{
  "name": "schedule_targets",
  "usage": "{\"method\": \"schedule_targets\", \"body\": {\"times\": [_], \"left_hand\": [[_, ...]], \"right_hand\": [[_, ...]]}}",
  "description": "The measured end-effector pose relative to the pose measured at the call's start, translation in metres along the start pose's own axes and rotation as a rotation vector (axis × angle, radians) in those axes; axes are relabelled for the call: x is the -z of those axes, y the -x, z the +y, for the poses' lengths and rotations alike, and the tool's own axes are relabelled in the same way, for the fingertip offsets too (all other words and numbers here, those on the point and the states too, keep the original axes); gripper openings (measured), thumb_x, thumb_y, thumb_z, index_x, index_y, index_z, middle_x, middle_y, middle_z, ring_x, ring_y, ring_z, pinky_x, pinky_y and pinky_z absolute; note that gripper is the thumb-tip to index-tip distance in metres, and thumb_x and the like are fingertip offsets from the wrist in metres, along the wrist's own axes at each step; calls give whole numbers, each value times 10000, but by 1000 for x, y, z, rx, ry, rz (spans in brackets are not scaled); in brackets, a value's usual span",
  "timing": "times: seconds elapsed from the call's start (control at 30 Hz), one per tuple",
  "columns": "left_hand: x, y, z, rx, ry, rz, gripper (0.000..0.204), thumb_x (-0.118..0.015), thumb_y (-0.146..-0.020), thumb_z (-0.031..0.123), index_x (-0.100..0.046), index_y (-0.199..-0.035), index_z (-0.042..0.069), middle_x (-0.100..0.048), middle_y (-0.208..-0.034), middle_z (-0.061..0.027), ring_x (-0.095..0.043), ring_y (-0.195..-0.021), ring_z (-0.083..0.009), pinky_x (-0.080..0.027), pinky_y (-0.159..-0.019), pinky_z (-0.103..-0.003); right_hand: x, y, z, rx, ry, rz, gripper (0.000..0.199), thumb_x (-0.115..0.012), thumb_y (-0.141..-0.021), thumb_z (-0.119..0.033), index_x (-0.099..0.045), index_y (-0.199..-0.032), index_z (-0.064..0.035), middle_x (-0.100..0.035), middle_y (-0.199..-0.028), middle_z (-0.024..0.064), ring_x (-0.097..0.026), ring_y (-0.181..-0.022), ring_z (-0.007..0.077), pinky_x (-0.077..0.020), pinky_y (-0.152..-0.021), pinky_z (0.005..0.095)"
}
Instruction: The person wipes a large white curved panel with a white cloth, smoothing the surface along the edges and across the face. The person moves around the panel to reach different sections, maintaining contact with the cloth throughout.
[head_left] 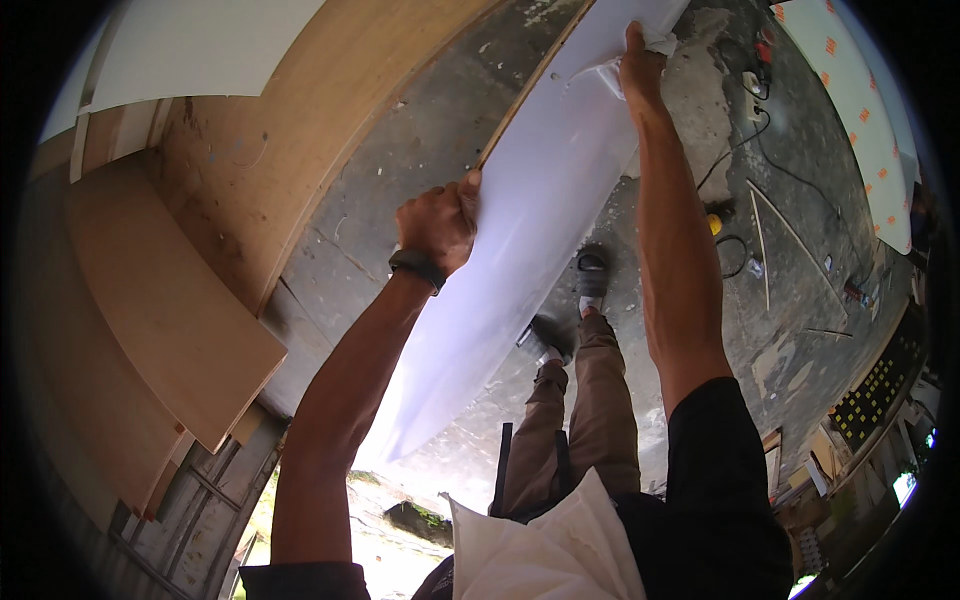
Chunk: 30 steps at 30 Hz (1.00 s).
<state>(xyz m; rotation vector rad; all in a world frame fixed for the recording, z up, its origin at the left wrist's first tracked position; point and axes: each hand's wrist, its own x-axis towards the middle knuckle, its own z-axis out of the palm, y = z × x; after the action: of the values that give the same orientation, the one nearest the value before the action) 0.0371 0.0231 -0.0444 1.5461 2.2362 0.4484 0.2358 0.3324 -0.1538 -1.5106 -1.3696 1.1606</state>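
A long white glossy board stretches from the top of the view down toward the lower left, with a thin brown edge on its left side. My left hand, with a dark band at the wrist, is closed round that brown edge about midway along. Farther off, my right hand is at the board's right side, its fingers closed on a crumpled white piece that looks like thin cloth or film. Part of this piece sticks out past the fingers. Which it is, I cannot tell.
Large plywood sheets lean along the left. On the concrete floor at right are a power strip, cables, thin strips and a yellow-and-black object. A white sheet with orange marks stands far right. My feet are beside the board.
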Motion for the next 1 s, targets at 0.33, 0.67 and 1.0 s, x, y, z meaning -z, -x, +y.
{"method": "schedule_targets", "body": {"times": [0.33,0.67,1.0], "left_hand": [[1,4,-4,64,-122,-61,661,-324,-1119,491,-678,-743,77,-673,-672,-202,-675,-666,-435,-535,-644,-548],[-1,0,0,49,-71,-45,659,-326,-1121,494,-704,-790,68,-692,-713,-207,-681,-684,-446,-545,-656,-545],[2,-2,1,49,-39,-27,668,-358,-1114,529,-678,-742,75,-619,-594,-179,-630,-553,-423,-501,-540,-506]], "right_hand": [[-41,232,-57,-7,307,-105,1122,-271,-1054,-683,61,-1475,303,56,-1575,519,-1,-1541,576,-67,-1290,568],[-39,257,-66,-12,218,-78,1153,-315,-1034,-712,53,-1478,286,-38,-1543,520,-92,-1489,630,-132,-1255,624],[-15,114,-14,-46,129,-57,1128,-322,-1013,-754,-7,-1544,190,-162,-1556,414,-218,-1483,526,-223,-1235,577]]}}
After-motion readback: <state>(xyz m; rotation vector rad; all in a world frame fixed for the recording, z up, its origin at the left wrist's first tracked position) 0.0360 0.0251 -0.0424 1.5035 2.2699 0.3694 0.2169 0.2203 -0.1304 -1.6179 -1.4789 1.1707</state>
